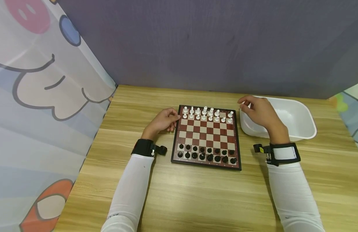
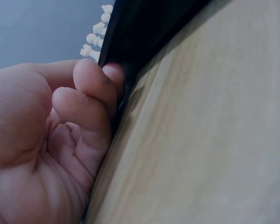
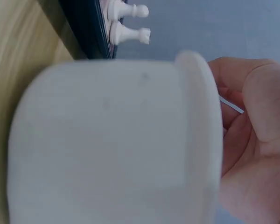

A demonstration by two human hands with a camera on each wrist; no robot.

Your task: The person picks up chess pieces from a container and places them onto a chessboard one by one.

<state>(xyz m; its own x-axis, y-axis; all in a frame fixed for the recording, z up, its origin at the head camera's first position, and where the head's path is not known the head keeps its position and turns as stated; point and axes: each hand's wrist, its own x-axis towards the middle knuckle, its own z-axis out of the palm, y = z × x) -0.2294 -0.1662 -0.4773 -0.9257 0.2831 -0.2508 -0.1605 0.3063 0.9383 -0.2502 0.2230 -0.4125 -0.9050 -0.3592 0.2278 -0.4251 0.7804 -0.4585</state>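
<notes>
A magnetic-looking chessboard (image 1: 206,134) lies on the wooden table. White chess pieces (image 1: 204,112) stand along its far side, with a gap second from the right in the back row. Black chess pieces (image 1: 202,156) line the near side. My left hand (image 1: 164,120) holds the board's left edge near the far corner; in the left wrist view its curled fingers (image 2: 86,109) touch the dark rim. Over the left rim of a white plastic basin (image 1: 307,130) hovers my right hand (image 1: 261,111), fingers loosely bent, nothing visible in them. The basin wall partly hides these fingers in the right wrist view.
The basin stands right of the board on the table (image 1: 196,196), close to the grey back wall (image 1: 208,48). A cartoon-printed curtain (image 1: 45,129) hangs along the left table edge. Each wrist wears a black strap with a small camera.
</notes>
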